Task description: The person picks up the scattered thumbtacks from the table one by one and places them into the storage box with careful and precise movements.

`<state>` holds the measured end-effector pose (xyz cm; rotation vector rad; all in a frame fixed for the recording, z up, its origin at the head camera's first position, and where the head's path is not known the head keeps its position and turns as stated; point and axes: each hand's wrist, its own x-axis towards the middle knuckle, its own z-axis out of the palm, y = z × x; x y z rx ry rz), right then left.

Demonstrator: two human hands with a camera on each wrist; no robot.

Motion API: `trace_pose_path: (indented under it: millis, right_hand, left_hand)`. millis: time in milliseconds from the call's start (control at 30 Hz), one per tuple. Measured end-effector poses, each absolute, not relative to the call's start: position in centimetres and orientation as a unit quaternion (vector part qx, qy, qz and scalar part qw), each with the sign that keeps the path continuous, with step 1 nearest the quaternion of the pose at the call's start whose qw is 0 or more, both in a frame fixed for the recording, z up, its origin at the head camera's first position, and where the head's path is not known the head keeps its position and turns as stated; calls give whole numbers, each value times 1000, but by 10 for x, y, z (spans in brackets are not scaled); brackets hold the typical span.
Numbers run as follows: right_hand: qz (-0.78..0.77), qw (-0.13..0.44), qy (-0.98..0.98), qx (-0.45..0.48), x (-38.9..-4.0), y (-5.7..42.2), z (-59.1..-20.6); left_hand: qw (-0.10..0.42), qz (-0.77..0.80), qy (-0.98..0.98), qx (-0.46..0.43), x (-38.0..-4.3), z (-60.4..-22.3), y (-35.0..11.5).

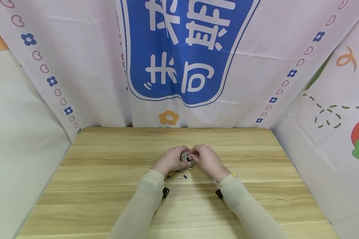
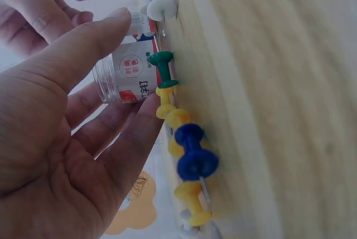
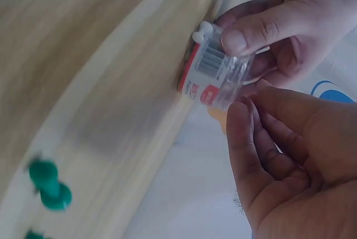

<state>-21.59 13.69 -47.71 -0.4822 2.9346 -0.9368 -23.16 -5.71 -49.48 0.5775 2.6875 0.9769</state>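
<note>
My left hand [image 1: 171,160] grips a small clear jar [image 2: 133,71] with a printed label, thumb on one side and fingers round the other. The jar stands on the table, and push pins [image 1: 188,159] show inside it. At its mouth are the bent fingertips of my right hand [image 3: 304,155], thumb and forefinger close together. Whether a pin is between them is hidden. Loose push pins lie near the left hand, among them a blue push pin [image 2: 195,152], a green push pin [image 2: 162,69] and a white push pin [image 2: 162,0].
A wooden table [image 1: 107,196] carries everything. Beside my right wrist lies a yellow push pin [image 1: 234,174]; in the right wrist view a green push pin [image 3: 50,185] lies apart from the jar. Printed cloth [image 1: 89,66] hangs behind and at both sides.
</note>
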Motion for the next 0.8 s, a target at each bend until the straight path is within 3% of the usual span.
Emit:
trace_pose_path:
  millis: [800]
  right_hand:
    - [-187,76,965,-169,-199,184,-459]
  left_hand:
    - [122,333,918,179,-232,-495,-56]
